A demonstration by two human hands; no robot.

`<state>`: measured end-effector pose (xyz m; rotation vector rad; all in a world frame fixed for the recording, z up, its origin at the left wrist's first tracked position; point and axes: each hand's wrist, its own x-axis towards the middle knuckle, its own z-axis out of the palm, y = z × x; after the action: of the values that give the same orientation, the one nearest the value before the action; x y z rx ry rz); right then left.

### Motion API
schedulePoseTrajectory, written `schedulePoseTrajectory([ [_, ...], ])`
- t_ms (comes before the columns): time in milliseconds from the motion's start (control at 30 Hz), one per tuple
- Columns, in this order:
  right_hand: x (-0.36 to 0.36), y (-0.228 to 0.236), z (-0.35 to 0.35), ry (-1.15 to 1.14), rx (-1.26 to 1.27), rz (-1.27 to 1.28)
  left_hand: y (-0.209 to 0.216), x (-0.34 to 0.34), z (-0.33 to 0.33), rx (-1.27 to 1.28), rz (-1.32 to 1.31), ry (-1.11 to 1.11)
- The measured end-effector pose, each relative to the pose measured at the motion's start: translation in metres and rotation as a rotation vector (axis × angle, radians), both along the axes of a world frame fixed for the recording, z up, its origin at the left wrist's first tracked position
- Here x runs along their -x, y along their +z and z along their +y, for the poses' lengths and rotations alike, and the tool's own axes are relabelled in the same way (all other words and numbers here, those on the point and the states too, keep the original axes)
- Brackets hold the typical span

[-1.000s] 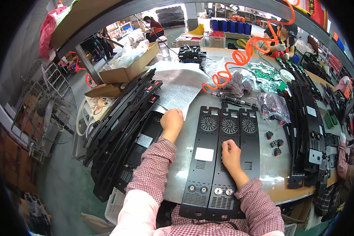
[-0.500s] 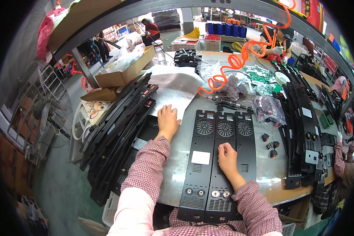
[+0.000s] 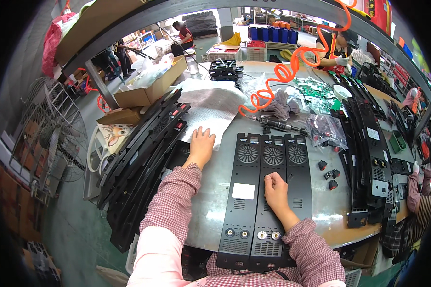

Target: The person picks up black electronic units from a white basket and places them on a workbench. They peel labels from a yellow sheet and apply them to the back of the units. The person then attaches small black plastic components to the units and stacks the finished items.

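Three long black panels (image 3: 242, 210) lie side by side before me, each with a round fan grille near its far end. A white label is on the left panel. Round metal-ringed fittings show near the close ends of the left and middle panels. My right hand (image 3: 277, 193) rests over the middle panel with fingers curled and pinched; anything inside them is hidden. My left hand (image 3: 202, 147) is flat with fingers outstretched, at the near edge of a silvery-white sheet (image 3: 210, 103). Beside it on the left is a tall stack of similar black panels (image 3: 143, 158).
Beyond the panels lie a power screwdriver (image 3: 282, 125), grey gloves (image 3: 282, 104) and a clear bag of parts (image 3: 325, 131). An orange coiled hose (image 3: 285, 71) hangs overhead. Small black-and-red switches (image 3: 332, 175) sit right of the panels, near more stacked panels (image 3: 368, 143). Co-workers sit farther off.
My left hand and forearm have shifted slightly left, and its fingers are a little straighter. My right hand stays in nearly the same place over the middle panel.
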<state>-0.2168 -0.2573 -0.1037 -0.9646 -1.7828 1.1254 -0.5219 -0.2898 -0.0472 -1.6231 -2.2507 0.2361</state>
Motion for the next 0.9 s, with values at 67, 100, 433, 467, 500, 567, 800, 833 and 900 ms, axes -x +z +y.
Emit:
schedulePoseTrajectory([
  [67,0.000,0.001,-0.001,0.004,0.011,-0.004,0.003,-0.003,-0.007,-0.021,0.036,-0.075],
  [100,-0.001,0.001,-0.001,0.007,0.018,-0.005,0.001,0.000,-0.008,-0.044,0.047,-0.096],
  [433,0.001,0.002,-0.003,-0.002,-0.007,0.003,-0.003,0.018,-0.016,-0.243,-0.193,-0.177],
  [467,0.000,0.003,-0.002,-0.006,0.003,0.002,0.002,0.015,-0.014,-0.259,-0.272,-0.119],
  [500,-0.001,0.004,-0.002,-0.010,0.013,0.002,0.006,0.013,-0.015,-0.328,-0.326,-0.125],
  [567,-0.001,0.009,-0.004,-0.017,-0.029,-0.007,0.016,0.010,-0.016,-0.469,-0.434,-0.137],
  [800,0.000,0.013,-0.006,-0.036,0.030,0.003,0.029,0.022,-0.018,-0.589,-0.753,-0.175],
  [833,0.000,0.012,-0.005,-0.036,0.034,0.001,0.032,0.020,-0.017,-0.616,-0.802,-0.156],
  [900,-0.002,0.013,-0.005,-0.035,0.037,-0.005,0.034,0.020,-0.012,-0.651,-0.850,-0.082],
])
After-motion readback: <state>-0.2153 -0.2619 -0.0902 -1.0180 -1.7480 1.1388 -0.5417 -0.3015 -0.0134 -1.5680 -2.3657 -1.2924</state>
